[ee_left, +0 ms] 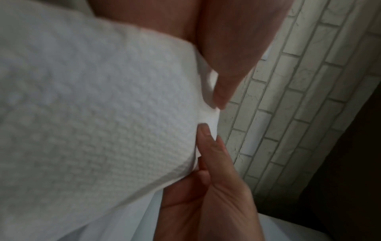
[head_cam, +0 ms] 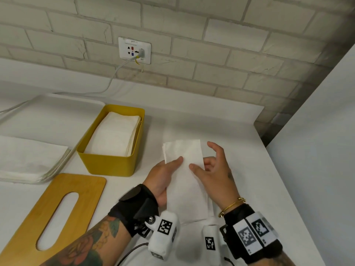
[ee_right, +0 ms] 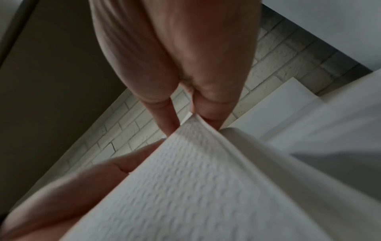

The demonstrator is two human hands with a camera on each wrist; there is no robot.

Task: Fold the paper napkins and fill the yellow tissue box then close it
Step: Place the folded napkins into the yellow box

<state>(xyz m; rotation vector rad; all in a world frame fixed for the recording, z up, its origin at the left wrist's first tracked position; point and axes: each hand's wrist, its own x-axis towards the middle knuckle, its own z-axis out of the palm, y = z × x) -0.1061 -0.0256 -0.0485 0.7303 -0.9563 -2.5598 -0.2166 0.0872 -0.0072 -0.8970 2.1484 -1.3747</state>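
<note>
A folded white napkin (head_cam: 185,175) is lifted just above the table between both hands. My left hand (head_cam: 169,167) grips its left edge, thumb lying on top. My right hand (head_cam: 204,166) pinches the right edge with its thumb on the top face and fingers behind, the index finger raised. The right wrist view shows the napkin (ee_right: 195,187) between thumb and fingertips (ee_right: 210,115). In the left wrist view the embossed napkin (ee_left: 92,114) fills the picture. The yellow tissue box (head_cam: 109,164) stands open to the left and holds folded napkins (head_cam: 115,135). Its wooden slotted lid (head_cam: 34,223) lies flat at front left.
A stack of unfolded napkins (head_cam: 28,160) lies at the far left of the white table (head_cam: 240,150). A brick wall with a socket (head_cam: 134,49) and a plugged cable is behind. A white panel (head_cam: 317,150) borders the table's right side.
</note>
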